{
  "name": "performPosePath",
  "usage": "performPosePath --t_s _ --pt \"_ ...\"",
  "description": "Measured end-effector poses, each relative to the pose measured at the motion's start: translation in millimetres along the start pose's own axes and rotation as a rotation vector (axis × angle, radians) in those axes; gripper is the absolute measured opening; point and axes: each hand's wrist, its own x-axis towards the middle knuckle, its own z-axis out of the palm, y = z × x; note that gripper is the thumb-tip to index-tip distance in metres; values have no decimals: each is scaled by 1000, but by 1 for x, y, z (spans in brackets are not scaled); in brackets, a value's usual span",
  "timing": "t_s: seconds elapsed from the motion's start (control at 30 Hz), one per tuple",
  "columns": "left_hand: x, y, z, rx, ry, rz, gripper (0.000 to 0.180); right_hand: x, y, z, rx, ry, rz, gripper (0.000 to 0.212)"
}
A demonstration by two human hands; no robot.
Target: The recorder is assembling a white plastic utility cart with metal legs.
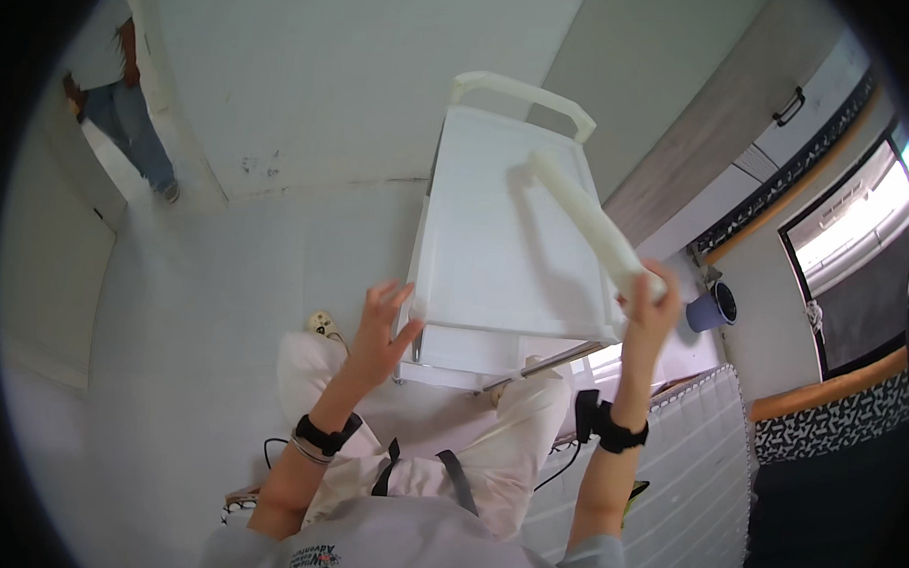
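Apparently positioning a handle (589, 221), gripped in right hand (653, 313), over mid-frame cart (486, 245), with empty left hand (376, 343) half-open; perhaps align next.

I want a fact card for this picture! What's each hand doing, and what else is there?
Left hand: spread open at the near left corner of the white cart; touching is hard to tell
Right hand: holding one end of a pale bar
Bar: slanting over the cart top
Far end: pale handle
Right side: purple-blue bin
Upper left: another person, standing
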Motion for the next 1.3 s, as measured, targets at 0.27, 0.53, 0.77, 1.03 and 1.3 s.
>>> performPosePath --t_s 0.27,0.53,0.77,1.03,1.3 --pt "37 71 -24 -263 -87 89 38 -54 -13 -19 196 279 -167 44" --pt "49 57 -19 -73 289 81 59 -70 -23 -1 581 383 262 32" --pt "42 51 -34 -817 64 -108 58 -45 27 -37 912 121 365 33" --pt "53 65 -32 -807 -185 -173 51 1 42 -53 630 28 265 32" --pt "63 79 -23 -676 -76 -181 35 21 58 -41 361 0 169 31"
